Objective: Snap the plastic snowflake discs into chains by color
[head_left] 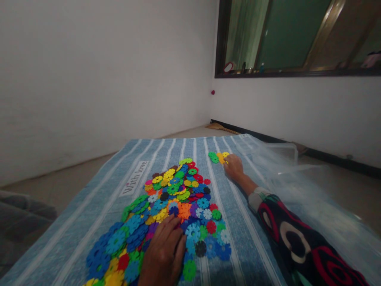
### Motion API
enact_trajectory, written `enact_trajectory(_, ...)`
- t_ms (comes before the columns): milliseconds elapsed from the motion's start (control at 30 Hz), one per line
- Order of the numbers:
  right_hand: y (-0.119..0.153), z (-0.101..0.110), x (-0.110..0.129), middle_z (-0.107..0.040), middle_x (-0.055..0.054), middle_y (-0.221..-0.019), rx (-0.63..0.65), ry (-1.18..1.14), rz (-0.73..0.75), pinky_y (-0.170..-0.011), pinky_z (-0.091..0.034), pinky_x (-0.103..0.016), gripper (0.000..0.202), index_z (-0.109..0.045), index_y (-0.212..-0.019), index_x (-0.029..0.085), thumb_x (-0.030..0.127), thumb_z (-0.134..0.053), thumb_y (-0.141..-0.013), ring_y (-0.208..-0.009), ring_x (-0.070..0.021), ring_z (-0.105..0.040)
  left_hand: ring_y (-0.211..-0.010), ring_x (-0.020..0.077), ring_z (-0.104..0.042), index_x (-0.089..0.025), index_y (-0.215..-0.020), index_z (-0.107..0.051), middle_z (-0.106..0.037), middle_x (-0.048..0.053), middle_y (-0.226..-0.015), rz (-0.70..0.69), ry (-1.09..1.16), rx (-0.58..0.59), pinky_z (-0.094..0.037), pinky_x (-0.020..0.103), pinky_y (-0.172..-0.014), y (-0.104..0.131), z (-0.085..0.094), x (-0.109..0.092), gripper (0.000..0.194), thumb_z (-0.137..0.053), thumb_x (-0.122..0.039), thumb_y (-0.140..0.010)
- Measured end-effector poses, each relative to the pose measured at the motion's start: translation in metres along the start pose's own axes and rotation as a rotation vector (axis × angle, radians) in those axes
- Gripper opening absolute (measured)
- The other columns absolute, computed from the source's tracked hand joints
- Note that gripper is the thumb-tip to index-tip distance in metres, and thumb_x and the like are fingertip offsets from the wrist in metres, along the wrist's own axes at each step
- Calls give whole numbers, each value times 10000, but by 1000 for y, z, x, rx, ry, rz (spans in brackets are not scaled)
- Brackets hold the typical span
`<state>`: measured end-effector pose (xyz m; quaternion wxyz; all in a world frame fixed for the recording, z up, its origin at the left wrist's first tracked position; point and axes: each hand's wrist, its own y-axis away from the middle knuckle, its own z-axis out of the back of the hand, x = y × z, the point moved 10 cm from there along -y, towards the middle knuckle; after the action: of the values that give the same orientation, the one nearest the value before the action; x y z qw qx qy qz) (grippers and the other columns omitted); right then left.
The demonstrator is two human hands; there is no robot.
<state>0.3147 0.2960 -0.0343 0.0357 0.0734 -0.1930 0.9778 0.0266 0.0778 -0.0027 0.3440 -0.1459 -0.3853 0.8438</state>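
Observation:
A heap of flower-shaped plastic discs (174,188) in many colours lies on the striped blue cloth (89,214). My left hand (163,250) rests on the near part of the heap, palm down, its fingers stretched forward over the discs. Off to the right of the heap, my right hand (234,167) has its fingers closed at a small group of yellow discs (220,157). Green discs (213,157) lie just left of these. Whether a disc is between my right fingertips is hard to make out.
Clear plastic containers (282,153) stand along the right side of the cloth. A "With love" label (135,178) shows left of the heap. Grey fabric (24,222) is at the far left, and walls rise beyond.

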Motion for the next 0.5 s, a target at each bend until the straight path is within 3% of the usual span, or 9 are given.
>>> enact_trajectory(300, 71, 17, 60, -649, -106, -1063, -110, -202, 246, -959, -358, -347, 193, -683, -954, 174, 200, -517, -859, -1061, -229, -523, -1009, 243, -646, -171, -811, -651, -700, 107, -1005, 74, 43, 63, -552, 440, -895, 1, -8, 2, 191, -481, -193, -896)
enact_trajectory(500, 106, 16, 95, -676, -72, -966, -27, -320, 337, -905, -403, -330, 167, -679, -947, 197, 187, -535, -863, -971, -204, -575, -963, 235, -639, -170, -801, -647, -688, 105, -989, 123, 42, 115, -545, 441, -877, -1, -11, 5, 186, -483, -188, -887)
